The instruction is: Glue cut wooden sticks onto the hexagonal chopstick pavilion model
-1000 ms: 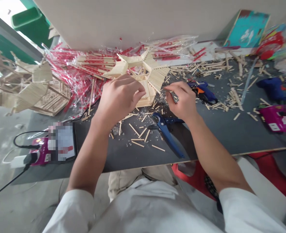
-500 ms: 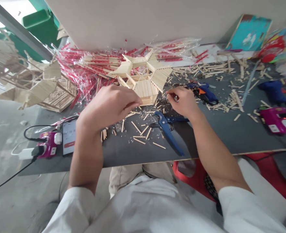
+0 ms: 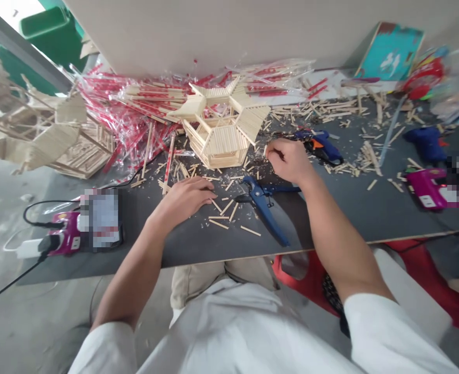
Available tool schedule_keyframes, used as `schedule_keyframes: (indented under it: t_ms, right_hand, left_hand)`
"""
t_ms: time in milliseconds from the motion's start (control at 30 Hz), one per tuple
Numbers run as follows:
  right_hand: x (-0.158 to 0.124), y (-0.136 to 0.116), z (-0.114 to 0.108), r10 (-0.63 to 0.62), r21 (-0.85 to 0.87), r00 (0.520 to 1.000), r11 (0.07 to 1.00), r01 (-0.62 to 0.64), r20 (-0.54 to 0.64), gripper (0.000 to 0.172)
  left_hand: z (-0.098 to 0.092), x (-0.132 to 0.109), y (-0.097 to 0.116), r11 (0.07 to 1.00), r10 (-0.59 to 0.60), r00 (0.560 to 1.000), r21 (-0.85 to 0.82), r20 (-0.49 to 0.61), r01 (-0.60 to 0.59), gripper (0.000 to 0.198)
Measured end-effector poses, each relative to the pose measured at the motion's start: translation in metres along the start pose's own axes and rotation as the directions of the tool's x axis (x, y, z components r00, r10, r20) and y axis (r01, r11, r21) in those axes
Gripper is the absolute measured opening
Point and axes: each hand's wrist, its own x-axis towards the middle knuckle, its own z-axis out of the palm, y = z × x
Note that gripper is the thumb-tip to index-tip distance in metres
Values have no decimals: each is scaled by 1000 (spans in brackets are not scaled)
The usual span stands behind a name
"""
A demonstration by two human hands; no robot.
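A small pavilion model (image 3: 222,123) built of pale wooden sticks stands on the dark tabletop (image 3: 350,218) in front of me. My left hand (image 3: 185,197) rests palm down on the table among loose cut sticks (image 3: 224,213), fingers stretched toward them. My right hand (image 3: 287,160) hovers just right of the model, fingers pinched on a short stick piece. Blue cutting pliers (image 3: 266,203) lie between my hands.
A heap of red-wrapped chopstick packets (image 3: 135,111) lies behind the model. A blue glue gun (image 3: 318,145) sits right of my right hand; another (image 3: 428,143) and a purple device (image 3: 428,188) lie further right. A phone (image 3: 99,221) and another stick structure (image 3: 57,145) are at left.
My left hand has come off the model and dropped to the table among the loose sticks. My right hand stays pinched beside the model.
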Motion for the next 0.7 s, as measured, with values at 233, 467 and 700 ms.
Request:
schedule_keyframes:
  t_ms: [233,467,700]
  right_hand:
    - [-1,1,6,52,-24,999,998,-53,-10,15]
    - [0,-3,10,42,0,996,999,-43,-84,16]
    - [2,-18,10,-70,2,978,997,72,-194,10]
  left_hand:
    - [5,4,1,1000,-15,999,-19,-28,15,21]
    - [15,0,-3,991,-132,967,-58,-218,122,24]
    - [24,16,17,950,-118,944,-311,-308,17,27]
